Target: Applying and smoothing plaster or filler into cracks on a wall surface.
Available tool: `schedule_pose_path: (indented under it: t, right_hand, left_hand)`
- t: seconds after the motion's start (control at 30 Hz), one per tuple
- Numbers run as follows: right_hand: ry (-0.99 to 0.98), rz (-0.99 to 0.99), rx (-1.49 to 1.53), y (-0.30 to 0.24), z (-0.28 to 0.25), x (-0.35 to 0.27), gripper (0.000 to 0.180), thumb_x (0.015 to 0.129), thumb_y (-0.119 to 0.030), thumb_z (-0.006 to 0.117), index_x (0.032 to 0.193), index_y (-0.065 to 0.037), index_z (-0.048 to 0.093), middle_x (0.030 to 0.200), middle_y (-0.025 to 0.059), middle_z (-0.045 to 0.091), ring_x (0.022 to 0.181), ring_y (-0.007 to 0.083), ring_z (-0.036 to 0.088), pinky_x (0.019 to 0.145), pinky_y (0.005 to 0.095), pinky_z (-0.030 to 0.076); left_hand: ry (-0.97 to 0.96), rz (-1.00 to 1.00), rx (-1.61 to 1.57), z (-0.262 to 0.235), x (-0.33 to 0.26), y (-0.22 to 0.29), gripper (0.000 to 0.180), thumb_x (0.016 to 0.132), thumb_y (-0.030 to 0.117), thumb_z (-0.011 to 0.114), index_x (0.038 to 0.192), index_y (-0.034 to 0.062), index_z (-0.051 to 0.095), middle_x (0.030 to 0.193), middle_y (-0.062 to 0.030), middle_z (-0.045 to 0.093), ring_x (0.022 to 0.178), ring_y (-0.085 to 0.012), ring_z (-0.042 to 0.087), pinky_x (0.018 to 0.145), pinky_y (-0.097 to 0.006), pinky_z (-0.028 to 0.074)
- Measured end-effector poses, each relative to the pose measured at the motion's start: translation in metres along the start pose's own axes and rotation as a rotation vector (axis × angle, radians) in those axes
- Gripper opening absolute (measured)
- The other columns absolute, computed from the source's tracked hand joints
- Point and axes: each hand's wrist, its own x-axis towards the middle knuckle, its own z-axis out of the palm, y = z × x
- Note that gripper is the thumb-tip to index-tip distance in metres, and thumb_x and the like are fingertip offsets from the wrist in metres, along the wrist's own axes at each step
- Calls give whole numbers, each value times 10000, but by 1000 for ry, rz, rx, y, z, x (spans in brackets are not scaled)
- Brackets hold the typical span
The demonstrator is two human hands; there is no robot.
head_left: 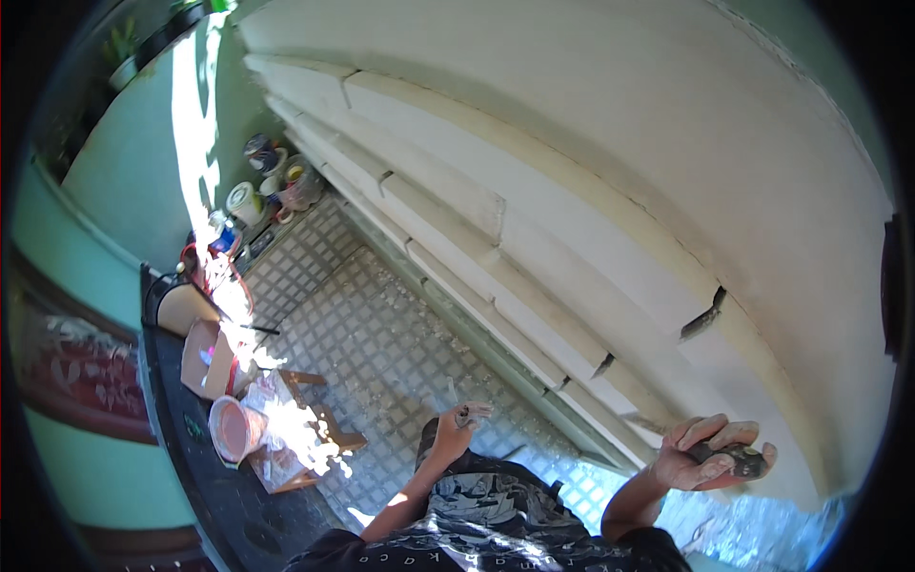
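My right hand point(701, 453) is raised close to the stepped cream wall point(610, 276), its fingers curled round a dark grey, rounded lump point(736, 461). Whether the lump is stone, a sponge or a wad of filler I cannot tell. Pale dust or paste coats those fingers. Lower and nearer my body, my left hand point(462, 419) is closed, with grey smears on its fingers; what it holds, if anything, is too small to make out. In the ledge above my right hand is a dark gap point(703, 315), and narrower gaps break the lower ledges.
Chips litter the grid-patterned tile floor point(381, 315). To the left, a pink-lined bucket point(235, 429) stands by a low wooden stool point(295, 467), near an open cardboard box point(208, 360). Paint tubs point(246, 202) crowd the far corner. A potted plant point(122, 67) sits at upper left.
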Motion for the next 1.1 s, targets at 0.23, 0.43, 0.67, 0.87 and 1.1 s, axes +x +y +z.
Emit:
schedule_pose_path:
  t: [0.23,0.43,0.67,0.87,1.1]
  right_hand:
    - [9,-388,-218,-15,85,76,423,989,-302,550,1326,-333,296,886,98,454,471,180,475,310,247,451]
    - [51,-688,-471,37,124,117,409,959,-82,573,1248,-128,287,765,116,553,397,127,471,304,261,439]
    - [114,-934,-849,62,136,120,403,926,-34,607,1201,-120,326,715,77,534,398,112,443,327,235,393]
    - [150,-1182,-1316,67,161,137,374,895,76,601,1207,-41,432,691,-50,426,560,33,327,504,207,304]
    - [-54,-662,-834,25,157,127,399,920,61,520,1210,-116,312,688,88,540,338,90,386,282,224,353]
  left_hand:
    - [-25,-111,33,-93,51,0,426,738,-133,429,1107,-40,620,1074,-112,700,956,-181,699,623,-224,519]
    - [18,0,81,-170,114,8,488,701,-94,393,1139,-26,598,1069,-111,675,898,-256,722,485,-201,465]
    - [-68,-54,154,-210,164,43,449,698,-107,419,1096,-27,611,1039,-117,686,796,-265,733,433,-215,414]
    - [-159,-83,121,-199,201,48,409,721,-120,465,1088,-22,616,1032,-123,701,787,-245,732,436,-205,389]
    - [-254,-6,115,-164,211,85,415,737,-148,455,1106,-20,595,1038,-122,696,753,-202,722,432,-202,383]
